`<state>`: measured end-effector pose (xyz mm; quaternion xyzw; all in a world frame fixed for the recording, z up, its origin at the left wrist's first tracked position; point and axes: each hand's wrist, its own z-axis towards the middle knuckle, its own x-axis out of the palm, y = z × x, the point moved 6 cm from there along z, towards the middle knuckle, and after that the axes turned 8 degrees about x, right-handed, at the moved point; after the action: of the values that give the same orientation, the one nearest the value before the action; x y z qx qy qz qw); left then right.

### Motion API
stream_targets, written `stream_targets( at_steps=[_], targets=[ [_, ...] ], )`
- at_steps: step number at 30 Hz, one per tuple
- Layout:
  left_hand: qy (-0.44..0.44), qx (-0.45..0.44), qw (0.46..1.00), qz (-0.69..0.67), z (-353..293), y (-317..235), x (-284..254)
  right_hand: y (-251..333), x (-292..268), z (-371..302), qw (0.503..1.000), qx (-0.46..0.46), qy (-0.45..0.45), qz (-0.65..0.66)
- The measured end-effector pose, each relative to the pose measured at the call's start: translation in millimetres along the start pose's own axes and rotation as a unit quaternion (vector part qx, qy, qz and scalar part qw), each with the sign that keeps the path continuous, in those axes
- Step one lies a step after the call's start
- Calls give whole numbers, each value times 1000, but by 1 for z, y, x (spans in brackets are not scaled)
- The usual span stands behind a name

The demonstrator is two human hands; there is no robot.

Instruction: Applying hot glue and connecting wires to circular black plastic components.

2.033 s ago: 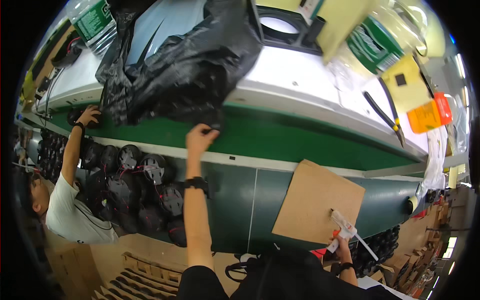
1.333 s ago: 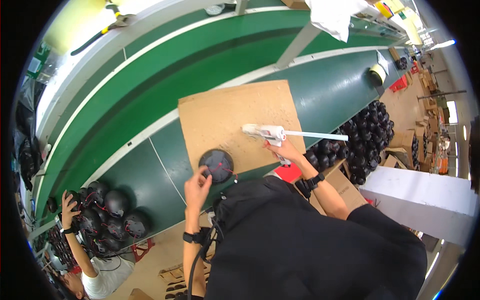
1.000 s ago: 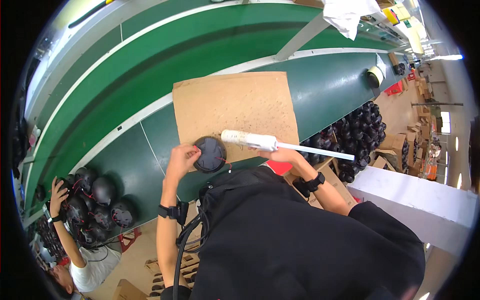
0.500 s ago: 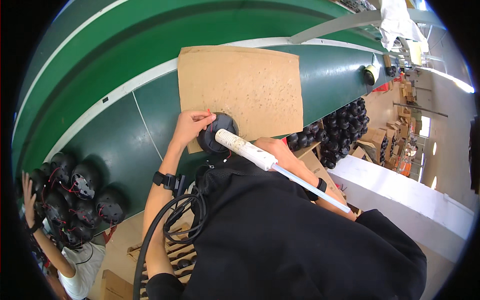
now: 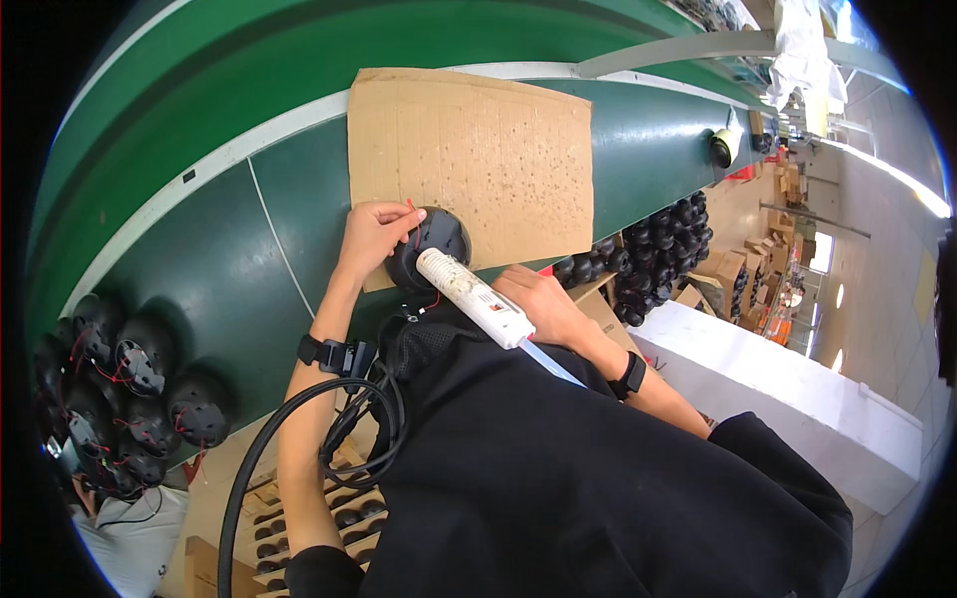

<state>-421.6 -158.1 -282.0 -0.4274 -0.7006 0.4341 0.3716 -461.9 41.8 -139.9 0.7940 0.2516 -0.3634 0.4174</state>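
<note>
A round black plastic housing (image 5: 451, 228) rests at the near edge of a cardboard sheet, open side toward me. At its left rim my left hand (image 5: 377, 235) is closed, finger and thumb pinching a red wire (image 5: 410, 205). My right hand (image 5: 533, 297) is wrapped round a white hot glue gun (image 5: 478, 301), whose stained, ribbed front end lies over the housing. A translucent glue stick (image 5: 551, 364) sticks out of the gun's back. The gun hides its own nozzle tip and part of the housing. A small connector hangs off the housing's near side.
The cardboard sheet (image 5: 478, 149) lies on a green bench (image 5: 214, 244). Several black housings with red wires (image 5: 145, 354) are heaped at left, near another person's pale clothing (image 5: 150, 538). More black housings (image 5: 663, 249) are piled at right beside a white ledge (image 5: 778, 369). A black cable (image 5: 249, 448) loops by my left arm.
The view has shifted slightly. My left hand still pinches the red wire, and the glue gun stays over the housing. The other person's raised hand at left has dropped from sight.
</note>
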Motion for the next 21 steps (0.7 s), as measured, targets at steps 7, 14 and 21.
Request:
stream_targets(
  at_steps=[7, 14, 21],
  targets=[
    [-8, 8, 1000, -2, 0, 0, -1, 3, -3, 1, 1000, -4, 1, -2],
    [2, 1, 1000, -1, 2, 3, -3, 6, -4, 4, 1000, -18, -8, -4],
    [4, -1, 1000, 9, 3, 1, -1, 2, -2, 5, 1000, -17, -9, -22]
  ],
)
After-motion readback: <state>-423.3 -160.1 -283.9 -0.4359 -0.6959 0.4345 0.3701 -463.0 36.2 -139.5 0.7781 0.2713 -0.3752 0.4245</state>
